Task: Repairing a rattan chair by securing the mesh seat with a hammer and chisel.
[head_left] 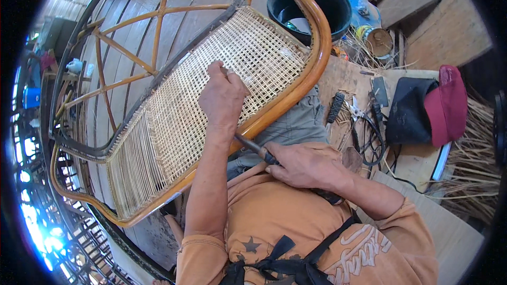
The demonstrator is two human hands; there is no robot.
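- My left hand [223,96] lies palm down on the woven cane panel [211,100], fingers curled and pinching at the weave near the panel's middle; I cannot tell whether a strand sits between the fingertips.
- My right hand [306,164] is clenched around one dark-handled tool [257,149], whose shaft runs up and left toward the frame's lower edge, passing under my left wrist.
- I count one cane panel, set in one curved orange rattan chair frame [311,47] that lies tilted across my lap, its open crossed struts [137,47] stretching away to the left.
- My left forearm rises straight up from the lower edge; my right forearm comes in from the lower right, bent at the wrist, both in orange sleeves.
- On the desk [417,158] to my right I see one pair of pliers [356,110], one dark-handled tool [335,108] just beside them, one small flat dark blade [378,91], and one black cord [376,142] looping below.
- Farther right lie one black cloth pouch [409,111] and one red cap [446,105], touching each other.
- Beyond the frame stands one black bucket [311,5], with one round tin [379,41] near it among loose straw.
- Bundles of dry cane strands [470,174] lie at the far right.
- The floor is of wooden planks [438,16]; bright daylight enters at the left rim.
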